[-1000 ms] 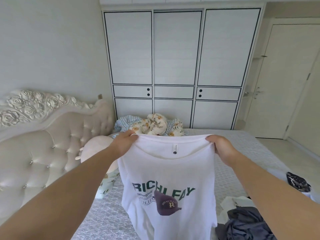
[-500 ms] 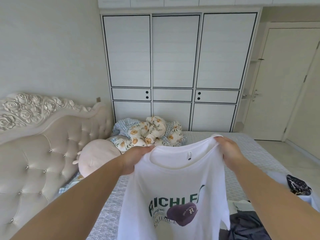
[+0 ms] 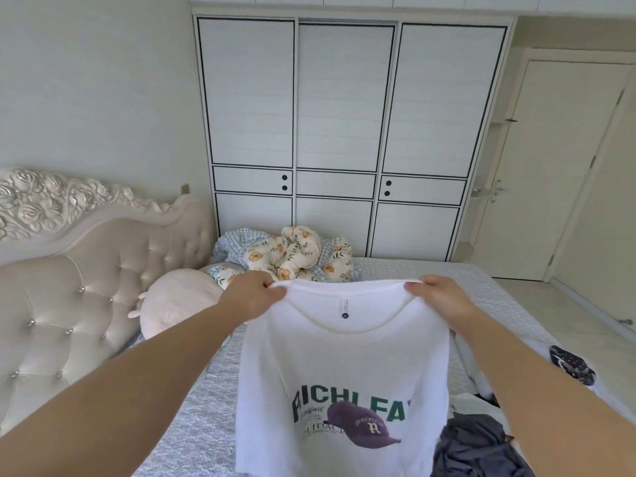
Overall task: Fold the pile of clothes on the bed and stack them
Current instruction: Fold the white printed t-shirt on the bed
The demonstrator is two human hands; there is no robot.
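Both shoulders of the white T-shirt [image 3: 344, 366] are pinched: left hand [image 3: 253, 297] is curled on the left shoulder seam, right hand [image 3: 444, 299] on the right one. Shirt is held up in the air over the bed [image 3: 206, 407], front print facing the camera, neckline stretched level between the two hands; lower hem is cut off by the bottom of the frame, so contact with the bed cannot be told.

Edges and room:
- Bare quilted bed surface is seen left of the shirt, between it and the tufted headboard [image 3: 86, 287].
- More bare bed is seen behind the right hand, running out to the far right edge of the mattress.
- Floor [image 3: 585, 304] is visible beyond that edge, by the door [image 3: 557, 166].

Surroundings and obstructions:
- Dark grey clothes [image 3: 475, 445] are heaped at lower right, just beside the shirt's right side, partly under the right forearm.
- A dark patterned garment [image 3: 571, 364] lies near the right bed edge, apart from the heap.
- A round pink pillow [image 3: 175, 304] sits against the headboard, near the left hand.
- A floral bundle [image 3: 296, 253] on checked fabric is piled at the far side of the bed, behind the hands.
- The white wardrobe [image 3: 344, 132] is closed behind the bed.
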